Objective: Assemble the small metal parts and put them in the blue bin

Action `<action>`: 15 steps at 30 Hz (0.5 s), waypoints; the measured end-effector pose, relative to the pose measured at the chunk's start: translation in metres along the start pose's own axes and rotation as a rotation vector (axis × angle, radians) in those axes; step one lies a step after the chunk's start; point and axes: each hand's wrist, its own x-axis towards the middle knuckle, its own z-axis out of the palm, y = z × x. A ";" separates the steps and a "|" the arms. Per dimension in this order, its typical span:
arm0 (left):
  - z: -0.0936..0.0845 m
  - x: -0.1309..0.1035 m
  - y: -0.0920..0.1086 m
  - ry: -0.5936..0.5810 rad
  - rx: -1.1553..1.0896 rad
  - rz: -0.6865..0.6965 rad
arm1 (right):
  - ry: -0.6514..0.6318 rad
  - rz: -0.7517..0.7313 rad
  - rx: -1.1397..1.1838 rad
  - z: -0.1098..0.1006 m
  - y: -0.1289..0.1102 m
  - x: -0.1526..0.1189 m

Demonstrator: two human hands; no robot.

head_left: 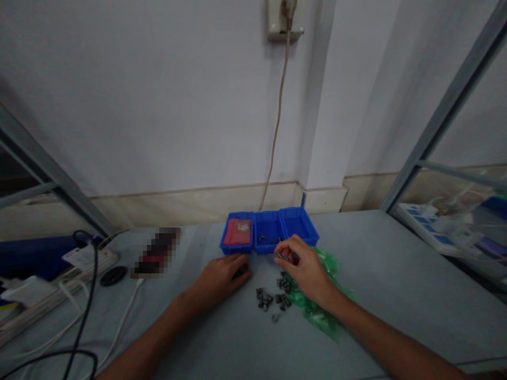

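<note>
Small metallic pieces (265, 303) lie clustered on the table (396, 274).

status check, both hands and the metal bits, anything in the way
Right hand pinching small metal part. Left hand curled low, grip unclear. Loose metal parts on table, green plastic crowding them.

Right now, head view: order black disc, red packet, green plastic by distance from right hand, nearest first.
1. Green plastic, beside the right hand
2. Red packet, left, in leftmost blue tray
3. Black disc, far left on table

dim, flat light; soft shadows on the wall (178, 105); slight blur overall, edges stretched, one patch (156, 253) pixelated.
</note>
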 end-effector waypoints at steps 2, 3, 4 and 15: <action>0.000 0.000 0.000 -0.008 0.003 -0.003 | 0.002 0.088 0.117 0.001 0.001 0.001; -0.001 0.000 0.000 -0.011 0.007 -0.006 | -0.003 0.135 0.185 0.002 0.002 0.001; -0.001 0.000 0.001 -0.014 0.010 -0.009 | -0.011 0.176 0.250 0.002 0.002 0.002; -0.001 0.000 0.001 -0.028 -0.001 -0.019 | -0.010 0.420 0.647 -0.003 -0.001 0.006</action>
